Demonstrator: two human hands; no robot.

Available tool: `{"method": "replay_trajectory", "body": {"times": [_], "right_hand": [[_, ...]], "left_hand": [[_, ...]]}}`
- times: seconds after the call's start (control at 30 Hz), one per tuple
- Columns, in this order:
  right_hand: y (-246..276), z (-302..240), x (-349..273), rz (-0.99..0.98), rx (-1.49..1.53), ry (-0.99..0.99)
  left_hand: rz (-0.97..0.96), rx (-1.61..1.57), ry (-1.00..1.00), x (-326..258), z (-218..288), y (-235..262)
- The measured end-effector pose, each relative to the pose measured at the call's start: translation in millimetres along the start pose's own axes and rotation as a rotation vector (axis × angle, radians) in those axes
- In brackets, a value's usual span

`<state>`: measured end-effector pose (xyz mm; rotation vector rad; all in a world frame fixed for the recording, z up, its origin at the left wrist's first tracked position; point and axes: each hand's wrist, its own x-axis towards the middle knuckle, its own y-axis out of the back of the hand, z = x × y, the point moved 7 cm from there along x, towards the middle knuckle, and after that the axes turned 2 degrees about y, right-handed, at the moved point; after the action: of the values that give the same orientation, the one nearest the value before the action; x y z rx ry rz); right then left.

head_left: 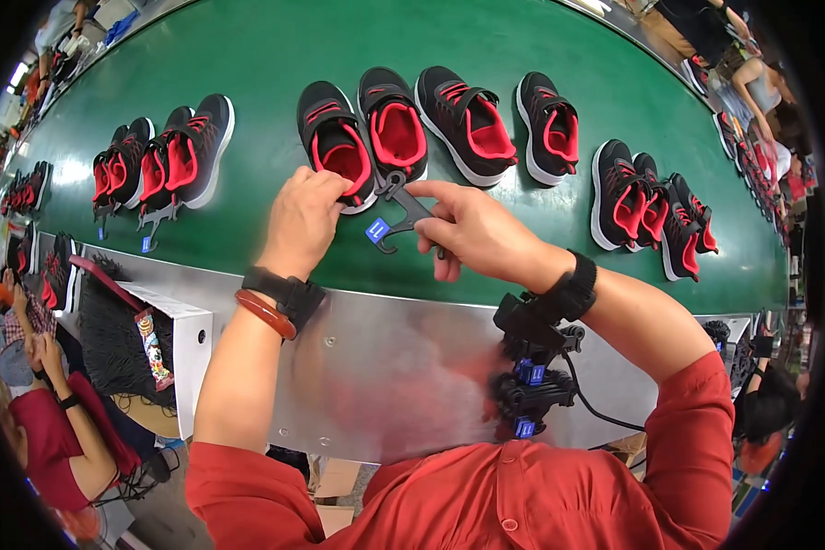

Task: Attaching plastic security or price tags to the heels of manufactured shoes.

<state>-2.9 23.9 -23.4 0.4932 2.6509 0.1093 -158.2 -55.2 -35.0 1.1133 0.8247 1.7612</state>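
One shoe (337,142) pinched at heel by left fingers (325,181), one shoe (390,105) beside it, two shoes (465,124) just beyond right fingers (434,191), which grip one black hanger (412,211). All four on green surface (266,73).

We lose part of a hanger (411,207) behind the right hand (479,229), and part of a shoe (336,147) behind the left (301,222). The lower edge crops the red shirt (513,490); far-left shoes (38,186) are too small to count.
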Motion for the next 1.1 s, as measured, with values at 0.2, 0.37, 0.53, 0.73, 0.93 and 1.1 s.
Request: {"method": "replay_trajectory", "body": {"times": [0.2, 0.37, 0.53, 0.73, 0.93, 1.1], "right_hand": [[-19.0, 14.9, 7.9, -0.033, 0.090, -0.080], [-34.8, 14.8, 3.3, -0.199, 0.091, -0.103], [-11.5, 3.4, 18.0, -0.274, 0.001, -0.101], [16.5, -16.7, 36.7, -0.061, -0.214, 0.199], [30.1, -14.5, 57.7, -0.011, -0.963, 0.577], [30.8, -22.8, 63.5, 0.103, -1.039, 0.769]], "left_hand": [[0.070, 0.014, 0.014, -7.1, 10.3, 1.7], [0.050, 0.071, 0.026, -8.9, 13.5, 4.5], [0.041, 0.130, 0.040, -5.0, 20.4, 7.8], [-0.124, 0.054, 0.009, -7.6, 24.6, 4.9], [-0.245, 0.056, 0.215, -10.4, 12.2, 9.3], [-0.355, -0.002, 0.335, -4.4, 7.5, 3.6]]}}
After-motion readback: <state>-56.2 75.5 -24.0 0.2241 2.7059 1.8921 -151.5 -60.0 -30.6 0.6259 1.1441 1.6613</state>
